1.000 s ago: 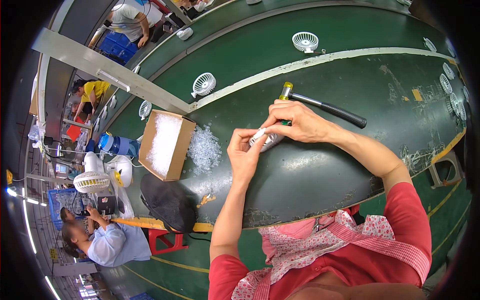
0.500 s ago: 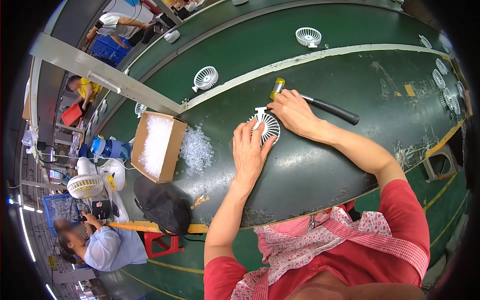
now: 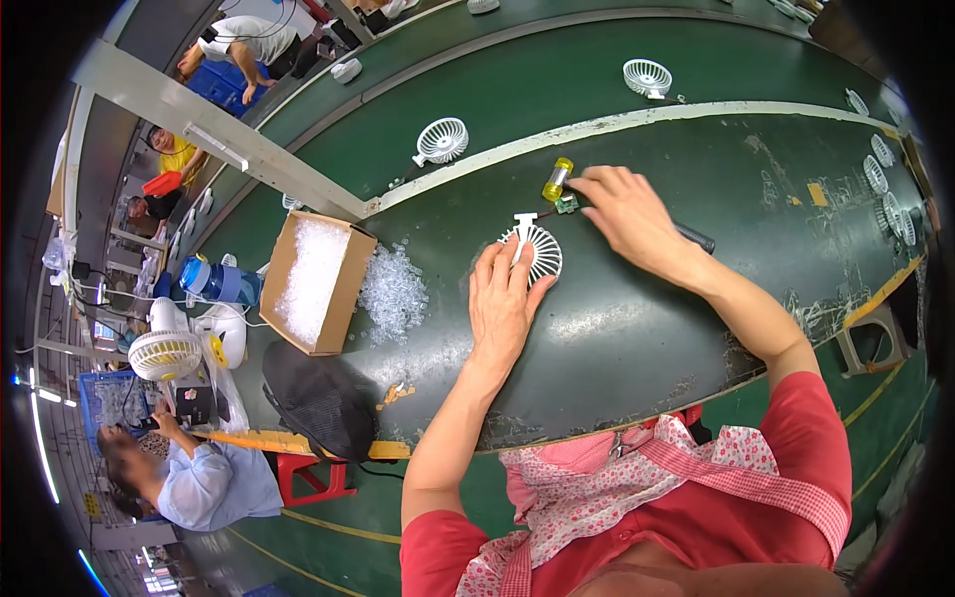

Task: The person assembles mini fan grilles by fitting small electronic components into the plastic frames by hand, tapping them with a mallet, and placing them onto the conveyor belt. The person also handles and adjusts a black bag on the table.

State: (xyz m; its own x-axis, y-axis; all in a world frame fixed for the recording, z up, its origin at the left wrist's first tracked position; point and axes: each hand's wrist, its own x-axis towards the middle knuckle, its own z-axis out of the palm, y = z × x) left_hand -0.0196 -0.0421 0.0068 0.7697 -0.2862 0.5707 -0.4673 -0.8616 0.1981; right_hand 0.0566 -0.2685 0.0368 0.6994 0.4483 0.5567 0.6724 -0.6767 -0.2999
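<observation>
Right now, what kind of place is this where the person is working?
Probably a factory assembly line for small fans. White fan grilles sit along a long green conveyor belt, a cardboard box holds clear plastic bits, and other workers sit nearby. The left hand presses a fan grille.

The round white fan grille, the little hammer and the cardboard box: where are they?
white fan grille (image 3: 540, 251): head view, on its spokes.
hammer (image 3: 556, 179): head view, on its yellow head.
cardboard box (image 3: 344, 298): head view, on its right wall.
</observation>
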